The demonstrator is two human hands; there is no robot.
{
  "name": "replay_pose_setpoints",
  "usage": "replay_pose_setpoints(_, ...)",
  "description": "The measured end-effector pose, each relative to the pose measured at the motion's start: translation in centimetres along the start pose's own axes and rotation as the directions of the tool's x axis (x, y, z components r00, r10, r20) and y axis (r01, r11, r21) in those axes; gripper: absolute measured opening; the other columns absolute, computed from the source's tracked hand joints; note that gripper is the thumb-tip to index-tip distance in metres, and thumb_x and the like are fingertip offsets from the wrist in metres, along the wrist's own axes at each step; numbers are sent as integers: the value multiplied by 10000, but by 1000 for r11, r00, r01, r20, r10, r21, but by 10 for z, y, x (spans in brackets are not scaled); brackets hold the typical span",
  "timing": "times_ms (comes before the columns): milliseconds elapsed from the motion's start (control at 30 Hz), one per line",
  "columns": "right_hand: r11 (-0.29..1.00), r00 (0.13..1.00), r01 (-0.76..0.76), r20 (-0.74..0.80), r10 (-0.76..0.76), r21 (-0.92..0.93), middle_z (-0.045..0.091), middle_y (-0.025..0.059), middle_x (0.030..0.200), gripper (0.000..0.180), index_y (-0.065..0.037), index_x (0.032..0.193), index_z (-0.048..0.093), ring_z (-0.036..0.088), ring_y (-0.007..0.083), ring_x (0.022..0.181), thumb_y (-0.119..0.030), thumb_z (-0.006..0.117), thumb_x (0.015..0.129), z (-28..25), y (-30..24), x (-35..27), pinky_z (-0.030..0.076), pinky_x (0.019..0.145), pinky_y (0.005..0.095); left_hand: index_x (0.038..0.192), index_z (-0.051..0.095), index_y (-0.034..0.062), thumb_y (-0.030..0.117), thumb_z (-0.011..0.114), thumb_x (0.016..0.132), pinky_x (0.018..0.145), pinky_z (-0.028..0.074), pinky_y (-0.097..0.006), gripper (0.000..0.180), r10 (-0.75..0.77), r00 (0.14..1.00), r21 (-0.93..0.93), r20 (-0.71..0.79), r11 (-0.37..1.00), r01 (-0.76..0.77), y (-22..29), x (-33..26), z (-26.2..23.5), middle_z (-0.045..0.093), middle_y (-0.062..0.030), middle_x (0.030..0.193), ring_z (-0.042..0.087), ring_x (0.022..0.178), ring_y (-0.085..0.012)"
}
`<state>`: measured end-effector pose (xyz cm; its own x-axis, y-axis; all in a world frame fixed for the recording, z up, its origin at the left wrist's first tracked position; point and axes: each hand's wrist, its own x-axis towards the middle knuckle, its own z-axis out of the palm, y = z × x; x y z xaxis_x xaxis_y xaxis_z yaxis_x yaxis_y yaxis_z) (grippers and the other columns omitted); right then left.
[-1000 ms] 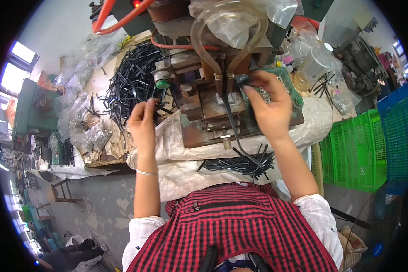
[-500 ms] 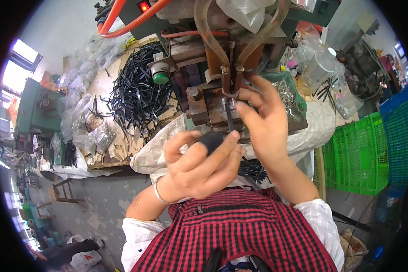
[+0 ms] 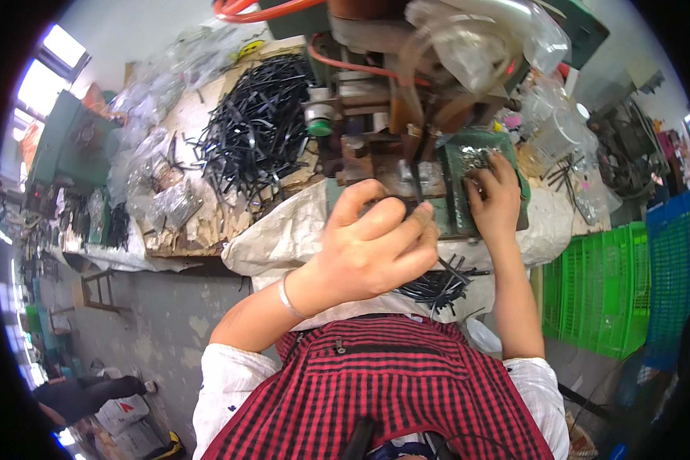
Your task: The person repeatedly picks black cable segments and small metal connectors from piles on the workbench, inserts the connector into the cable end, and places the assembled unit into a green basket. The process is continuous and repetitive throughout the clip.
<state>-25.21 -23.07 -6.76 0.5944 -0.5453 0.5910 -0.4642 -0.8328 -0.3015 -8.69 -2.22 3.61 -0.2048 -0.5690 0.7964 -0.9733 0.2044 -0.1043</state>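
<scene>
My left hand [image 3: 379,244] is closed, pinching a thin black strip [image 3: 416,182] between thumb and fingers in front of the machine's press head [image 3: 412,142]. The strip's upper end points at the metal work block under that head. To the right, my right hand [image 3: 498,198] reaches over a green tray [image 3: 520,203] of small shiny metal pieces [image 3: 474,156]. Its fingers are bent and apart, with the tips down among the pieces. Whether a piece lies between them is too small to tell.
A large heap of black strips [image 3: 257,126] covers the bench on the left. More strips [image 3: 437,287] lie below my left hand. Plastic bags [image 3: 172,203] and a clear jar [image 3: 556,138] flank the machine. Green crates [image 3: 598,287] stand at the right.
My right hand has left the press head and moved right to the tray of metal pieces. My left hand still holds a strip near the machine. The whole view has shifted slightly.
</scene>
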Motion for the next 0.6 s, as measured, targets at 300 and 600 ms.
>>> replay_pose_setpoints(300, 983, 962, -157, -209, 174, 98, 736, 151, 968, 112, -44, 1005, 754, 693, 347, 911, -71, 696, 913, -1, 15, -4, 540, 826, 420, 924, 745, 163, 83, 780, 829, 840, 369, -380, 129, -440, 876, 308, -198, 820, 482, -56, -81, -13, 741, -3, 932, 629, 894, -201)
replay_pose_setpoints(600, 996, 985, -79, -155, 70, -50, 737, 148, 940, 235, -55, 1076, 743, 691, 354, 886, 2, 680, 857, -4, 15, 0, 547, 801, 443, 869, 761, 142, 206, 801, 748, 858, 413, -406, 143, -600, 800, 552, 27, 676, 489, -176, -107, 79, 627, -14, 907, 568, 971, -262)
